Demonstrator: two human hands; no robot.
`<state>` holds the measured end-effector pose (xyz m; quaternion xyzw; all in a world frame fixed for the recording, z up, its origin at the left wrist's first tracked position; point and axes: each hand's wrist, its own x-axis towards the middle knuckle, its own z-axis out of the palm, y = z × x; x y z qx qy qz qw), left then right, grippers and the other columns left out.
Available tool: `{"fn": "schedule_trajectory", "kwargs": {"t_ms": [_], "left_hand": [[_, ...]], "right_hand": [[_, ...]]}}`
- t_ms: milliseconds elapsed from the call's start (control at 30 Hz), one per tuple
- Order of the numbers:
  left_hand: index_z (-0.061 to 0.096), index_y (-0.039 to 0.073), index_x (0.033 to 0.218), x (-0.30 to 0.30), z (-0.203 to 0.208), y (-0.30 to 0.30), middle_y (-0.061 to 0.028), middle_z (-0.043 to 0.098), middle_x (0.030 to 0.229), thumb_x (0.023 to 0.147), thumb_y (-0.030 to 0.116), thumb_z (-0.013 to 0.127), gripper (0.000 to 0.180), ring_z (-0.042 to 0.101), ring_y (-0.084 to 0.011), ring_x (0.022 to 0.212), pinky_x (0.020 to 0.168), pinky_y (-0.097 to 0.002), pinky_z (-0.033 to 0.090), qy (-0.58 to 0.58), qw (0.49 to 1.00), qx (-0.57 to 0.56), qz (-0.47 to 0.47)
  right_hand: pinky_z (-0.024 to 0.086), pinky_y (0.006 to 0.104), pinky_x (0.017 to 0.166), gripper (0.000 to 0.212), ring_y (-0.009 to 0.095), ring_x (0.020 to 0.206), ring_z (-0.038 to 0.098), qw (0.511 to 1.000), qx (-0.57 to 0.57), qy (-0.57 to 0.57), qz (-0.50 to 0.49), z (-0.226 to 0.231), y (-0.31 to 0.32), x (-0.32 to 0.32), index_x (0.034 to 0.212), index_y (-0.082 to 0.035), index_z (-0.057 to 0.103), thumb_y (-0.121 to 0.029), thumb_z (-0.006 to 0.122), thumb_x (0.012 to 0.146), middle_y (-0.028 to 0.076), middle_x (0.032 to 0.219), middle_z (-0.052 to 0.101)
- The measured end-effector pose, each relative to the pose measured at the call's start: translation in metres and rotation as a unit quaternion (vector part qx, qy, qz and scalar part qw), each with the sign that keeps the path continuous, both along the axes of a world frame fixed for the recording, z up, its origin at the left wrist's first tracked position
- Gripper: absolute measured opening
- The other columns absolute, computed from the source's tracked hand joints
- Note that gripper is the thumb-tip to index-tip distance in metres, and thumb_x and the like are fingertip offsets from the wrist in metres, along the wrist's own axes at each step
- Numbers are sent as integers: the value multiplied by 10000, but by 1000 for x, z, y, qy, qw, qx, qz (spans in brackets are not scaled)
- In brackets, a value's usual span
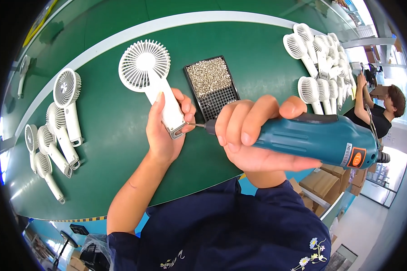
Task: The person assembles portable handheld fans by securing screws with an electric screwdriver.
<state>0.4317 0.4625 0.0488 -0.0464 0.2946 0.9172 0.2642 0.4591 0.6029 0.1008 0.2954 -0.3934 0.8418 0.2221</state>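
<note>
My left hand [167,131] is closed around the handle of a white handheld fan [145,67], whose round slatted head points away from me. In my right hand [253,131] lies a teal electric screwdriver [303,141], held level with its bit pointing left. The bit's tip meets the lower end of the fan's handle, beside a small loop; whether a screw sits there is too small to tell. Just beyond my hands rests a black screw tray [212,105], its far part heaped with small silvery screws [208,76] and its near part a grid of holes.
Several white fans [56,122] lie spread at the left of the green table [122,180]. More fans [323,67] are piled at the right. A person in black [384,110] works beyond the right edge. Cardboard boxes [323,185] stand below at the right.
</note>
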Motion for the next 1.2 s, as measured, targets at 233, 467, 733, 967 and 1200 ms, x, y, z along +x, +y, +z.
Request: {"fn": "schedule_trajectory", "kwargs": {"t_ms": [233, 467, 733, 967, 1200], "left_hand": [[472, 81, 953, -1, 1, 1, -38, 475, 778, 951, 422, 387, 351, 445, -114, 668, 499, -218, 335, 5, 1000, -11, -9], [475, 72, 958, 0, -1, -1, -40, 478, 768, 950, 408, 413, 342, 448, -116, 667, 496, -217, 338, 19, 1000, -11, -10], [479, 67, 954, 2, -2, 4, -37, 481, 757, 950, 403, 418, 342, 455, -111, 656, 487, -216, 338, 10, 1000, -24, 7], [483, 65, 950, 3, -5, 3, -37, 488, 754, 952, 415, 399, 360, 460, -112, 654, 479, -216, 325, 16, 999, -32, 10], [482, 64, 943, 0, -1, 3, -48, 494, 754, 960, 405, 378, 357, 463, -125, 651, 469, -225, 313, 24, 999, -27, 11]], "right_hand": [[427, 338, 468, 806, 190, 521, 498, 1000, 16, 4, -5, -3, -4, -3, 1223, -141, 381, -795, 417, 754, 85, 754, 514], [421, 341, 457, 830, 197, 510, 470, 1000, 8, -5, -5, -8, -9, -3, 1202, -120, 394, -809, 410, 741, 93, 754, 521], [447, 325, 541, 666, 206, 575, 521, 1000, -25, 4, -7, -7, -22, -1, 1130, -55, 452, -569, 633, 747, 114, 748, 550], [457, 315, 577, 620, 209, 609, 548, 999, -34, -15, 4, -7, -21, 3, 1081, -17, 490, -466, 744, 737, 124, 751, 558], [422, 308, 455, 859, 209, 483, 490, 997, -45, 52, -26, 6, -23, -4, 1131, 21, 438, -723, 577, 724, 134, 667, 519]]}}
